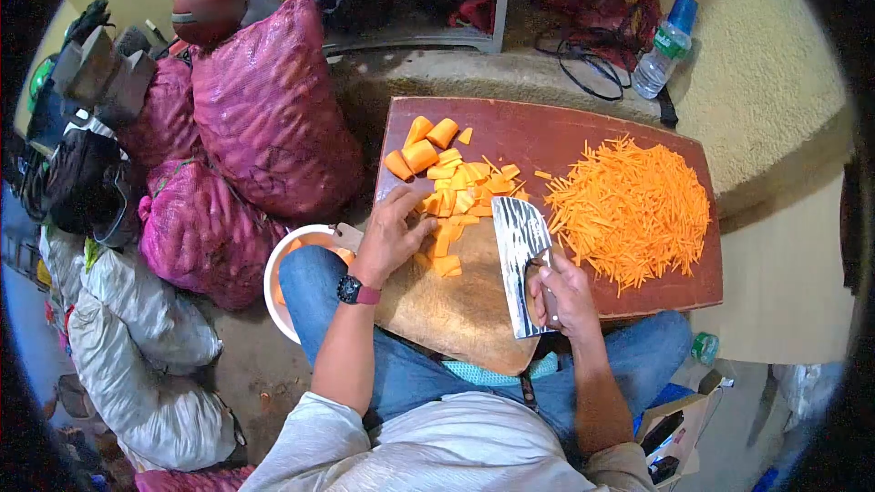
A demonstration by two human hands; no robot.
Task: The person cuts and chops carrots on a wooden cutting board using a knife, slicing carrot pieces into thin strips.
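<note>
My right hand (567,297) is wrapped round the dark handle of a cleaver (521,255), whose broad shiny blade has a wavy pattern or reflection. The blade stands over the right side of a worn wooden cutting board (447,305). My left hand (398,232) rests at the board's left side, fingers apart, the tips touching orange carrot slices (465,189). Behind the slices lie several thick carrot chunks (420,156). To the right of the cleaver is a large heap of thin carrot strips (631,210) on the reddish-brown table (547,123).
A white tub (272,287) with orange pieces stands by my left knee. Pink mesh sacks (273,118) and white sacks (150,346) fill the left, with a ball (211,5) on top. A plastic bottle (663,55) and black cable (592,68) sit on the ledge behind.
</note>
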